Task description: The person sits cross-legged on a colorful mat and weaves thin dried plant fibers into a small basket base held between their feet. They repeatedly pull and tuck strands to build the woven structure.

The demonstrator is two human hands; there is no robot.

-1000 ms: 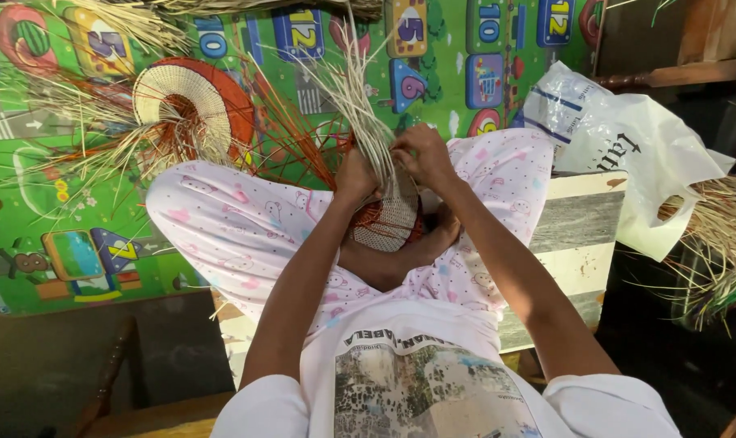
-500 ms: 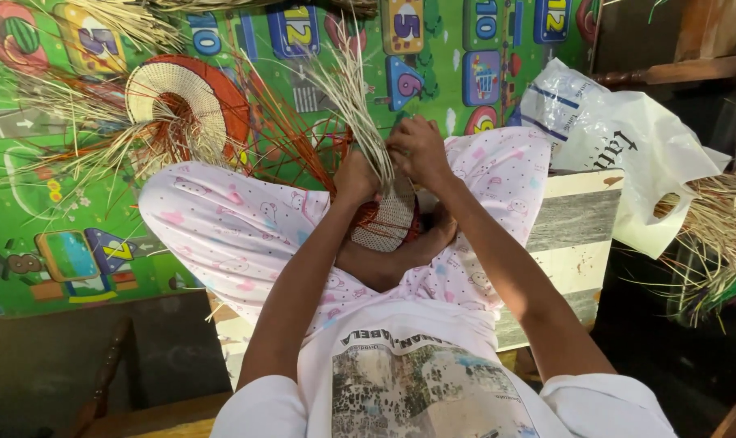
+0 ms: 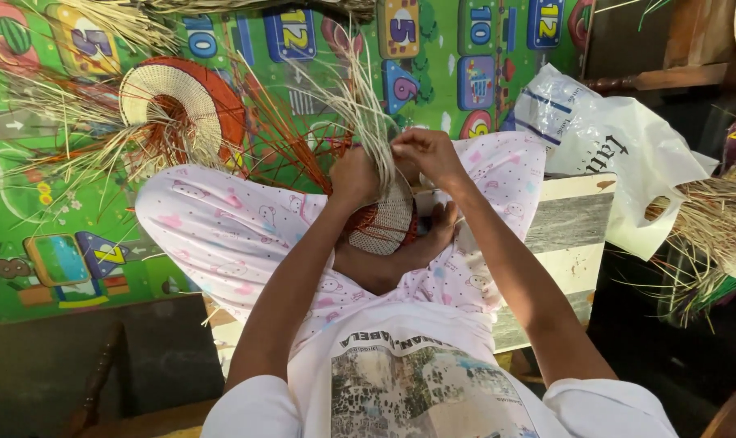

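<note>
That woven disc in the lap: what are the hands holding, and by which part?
Both hands grip the pale straw strands at the disc's upper edge: left hand beside the rim, right hand pinching the strands just above it.

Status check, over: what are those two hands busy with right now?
Left hand and right hand both gripping pale straw strands. Small woven disc in lap below them. Finished woven piece on the green mat, clear of the hands.

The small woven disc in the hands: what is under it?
Under the small woven disc lie a bare foot and the pink patterned trousers. The left hand and right hand grip its loose straw strands. The disc's underside is covered.
</note>
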